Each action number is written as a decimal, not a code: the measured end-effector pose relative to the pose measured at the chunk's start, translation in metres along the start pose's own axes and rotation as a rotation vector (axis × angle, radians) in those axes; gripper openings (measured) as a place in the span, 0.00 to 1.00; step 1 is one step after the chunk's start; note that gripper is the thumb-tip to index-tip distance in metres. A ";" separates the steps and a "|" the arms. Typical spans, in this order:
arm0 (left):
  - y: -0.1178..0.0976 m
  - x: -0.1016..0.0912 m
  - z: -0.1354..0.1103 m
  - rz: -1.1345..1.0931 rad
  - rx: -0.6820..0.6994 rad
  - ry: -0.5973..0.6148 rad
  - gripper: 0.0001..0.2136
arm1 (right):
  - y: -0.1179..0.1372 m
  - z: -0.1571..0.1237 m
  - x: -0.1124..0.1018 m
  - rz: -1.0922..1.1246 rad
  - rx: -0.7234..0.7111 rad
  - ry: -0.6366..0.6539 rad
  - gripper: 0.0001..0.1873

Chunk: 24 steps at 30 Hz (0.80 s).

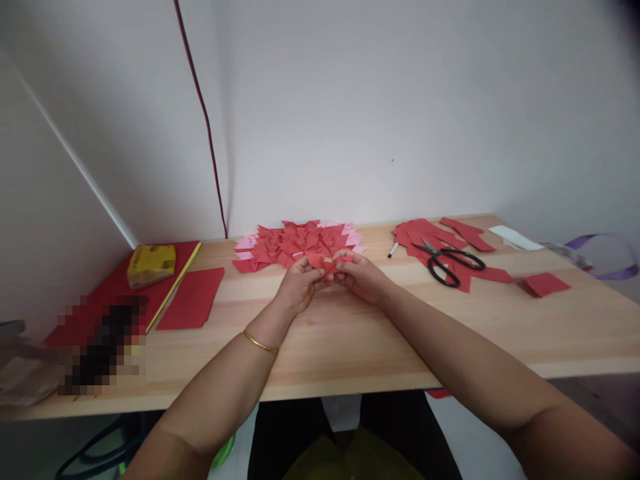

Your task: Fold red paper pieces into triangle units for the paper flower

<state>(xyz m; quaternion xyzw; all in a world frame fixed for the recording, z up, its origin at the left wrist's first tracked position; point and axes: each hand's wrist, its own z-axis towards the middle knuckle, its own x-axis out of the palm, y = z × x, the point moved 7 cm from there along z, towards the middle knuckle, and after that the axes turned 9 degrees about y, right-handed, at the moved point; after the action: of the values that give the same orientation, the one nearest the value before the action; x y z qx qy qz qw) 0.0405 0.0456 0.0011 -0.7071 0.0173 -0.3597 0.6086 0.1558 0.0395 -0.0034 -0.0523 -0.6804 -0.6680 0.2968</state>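
Note:
Between my two hands is a small piece of folded red paper (315, 259), pinched from both sides above the table. The fingers of my left hand (299, 283) close on its left part. My right hand (361, 275) grips the right part, thumb and fingertips meeting at the middle. Fingers hide some of the folds. Just behind the hands spreads a heap of pointed red folded paper pieces (295, 241), with pink folded pieces (245, 245) showing around its edges.
Black-handled scissors (443, 260) lie on red paper pieces (420, 233) at the right, beside a marker (393, 250). A red square (547, 285) is farther right. Left are red sheets (193, 298) and a yellow packet (151, 265). The wall (400, 120) stands behind the wooden table (340, 347).

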 end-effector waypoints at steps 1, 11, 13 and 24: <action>0.000 0.002 -0.001 -0.003 -0.004 0.016 0.17 | 0.000 0.000 -0.001 -0.001 0.000 -0.001 0.12; 0.004 -0.002 0.001 0.014 -0.013 -0.012 0.13 | -0.002 0.001 -0.003 -0.025 -0.014 0.020 0.11; 0.004 -0.003 0.002 0.015 -0.007 -0.020 0.13 | -0.002 0.001 -0.003 -0.031 -0.007 0.019 0.11; 0.006 -0.007 0.002 -0.006 -0.004 -0.042 0.14 | -0.001 -0.001 0.003 -0.059 -0.032 0.049 0.15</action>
<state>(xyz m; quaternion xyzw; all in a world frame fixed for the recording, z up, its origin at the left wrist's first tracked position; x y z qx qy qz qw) 0.0389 0.0485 -0.0076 -0.7156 0.0030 -0.3465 0.6065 0.1532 0.0371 -0.0031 -0.0206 -0.6635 -0.6884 0.2924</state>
